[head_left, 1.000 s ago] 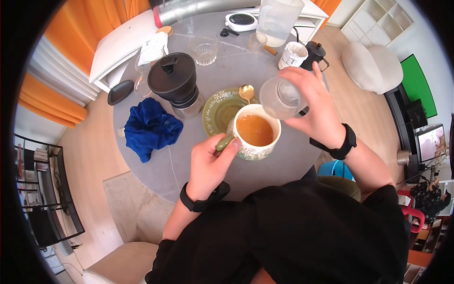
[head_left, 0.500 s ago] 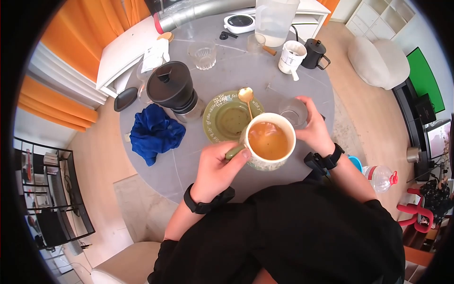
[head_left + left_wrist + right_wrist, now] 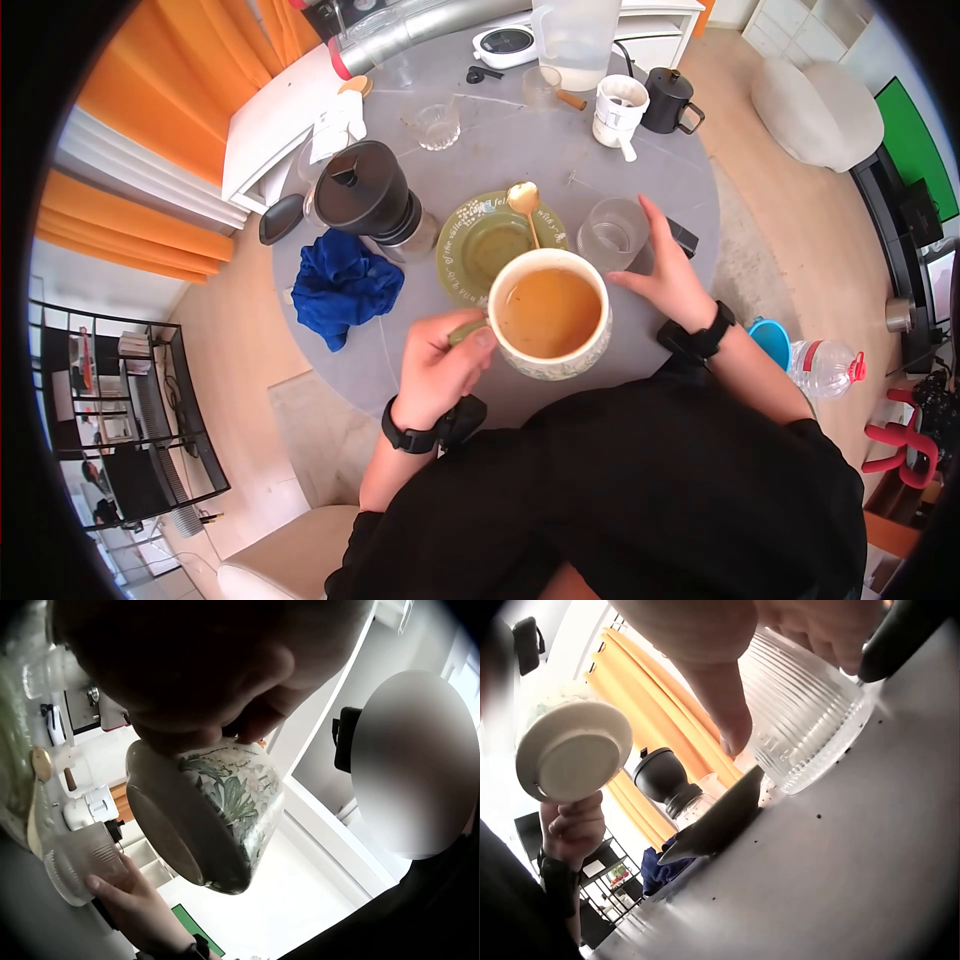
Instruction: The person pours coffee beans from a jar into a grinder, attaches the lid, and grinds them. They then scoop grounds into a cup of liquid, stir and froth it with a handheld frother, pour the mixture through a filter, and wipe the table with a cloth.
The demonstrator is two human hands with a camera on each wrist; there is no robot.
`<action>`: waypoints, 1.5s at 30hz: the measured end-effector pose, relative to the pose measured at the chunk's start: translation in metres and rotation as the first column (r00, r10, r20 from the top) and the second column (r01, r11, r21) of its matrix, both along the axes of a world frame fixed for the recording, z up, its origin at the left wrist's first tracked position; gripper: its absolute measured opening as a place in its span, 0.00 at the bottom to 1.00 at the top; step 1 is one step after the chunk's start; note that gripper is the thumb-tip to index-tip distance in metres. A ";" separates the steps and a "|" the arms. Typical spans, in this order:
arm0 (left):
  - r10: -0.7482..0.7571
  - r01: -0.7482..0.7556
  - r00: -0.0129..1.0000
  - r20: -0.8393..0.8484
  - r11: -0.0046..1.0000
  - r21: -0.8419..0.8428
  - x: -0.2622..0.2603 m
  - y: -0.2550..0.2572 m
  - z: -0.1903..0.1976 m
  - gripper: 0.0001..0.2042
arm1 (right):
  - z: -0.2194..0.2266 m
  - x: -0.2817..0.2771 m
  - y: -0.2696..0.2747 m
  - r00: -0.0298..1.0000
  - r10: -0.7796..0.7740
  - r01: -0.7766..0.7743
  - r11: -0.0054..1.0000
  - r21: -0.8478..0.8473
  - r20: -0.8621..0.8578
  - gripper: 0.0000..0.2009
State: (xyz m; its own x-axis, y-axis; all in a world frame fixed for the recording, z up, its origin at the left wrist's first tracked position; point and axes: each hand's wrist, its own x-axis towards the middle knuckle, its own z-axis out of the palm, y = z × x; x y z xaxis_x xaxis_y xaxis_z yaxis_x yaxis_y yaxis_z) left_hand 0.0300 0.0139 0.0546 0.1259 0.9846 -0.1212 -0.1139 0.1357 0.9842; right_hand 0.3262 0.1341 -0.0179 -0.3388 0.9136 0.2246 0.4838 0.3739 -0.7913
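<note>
My left hand [image 3: 440, 365] grips the green handle of a cream patterned cup [image 3: 590, 362] of amber liquid, held above the table near my body. The right wrist view shows the cup's pale underside [image 3: 577, 766] raised, with the left hand [image 3: 576, 829] below it. A ribbed clear glass [image 3: 612, 232] stands on the table beside a green plate [image 3: 462, 255] bearing a gold spoon [image 3: 523, 200]. My right hand [image 3: 672, 280] is beside this glass, thumb and fingers spread around its near side; whether the thumb touches it is unclear. In the left wrist view, the cup [image 3: 225, 802] shows its floral side.
A black-lidded grinder [image 3: 365, 190] and blue cloth [image 3: 345, 290] are left of the plate. Farther back stand another glass [image 3: 438, 128], a white dripper [image 3: 618, 112], a black pot [image 3: 668, 100], a pitcher [image 3: 575, 45] and a scale [image 3: 503, 45]. A black object [image 3: 683, 238] lies beyond the right hand.
The ribbed glass has gone from above the cup down to the table, and the right hand's fingers have spread. The cup has moved toward my body, still held by its handle.
</note>
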 end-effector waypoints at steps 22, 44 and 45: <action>-0.076 0.029 0.987 0.140 0.949 0.313 0.004 0.010 -0.013 0.12 | -0.023 0.024 -0.044 0.996 -0.082 0.086 0.987 0.134 -0.038 0.11; -0.163 0.166 0.986 -0.031 0.961 0.221 0.017 0.018 -0.016 0.15 | -0.026 0.022 -0.048 0.994 -0.108 0.108 0.992 0.071 0.002 0.07; -0.154 0.155 0.988 -0.015 0.973 0.174 0.014 0.015 -0.015 0.15 | -0.025 0.022 -0.048 0.994 -0.110 0.109 0.992 0.071 0.003 0.07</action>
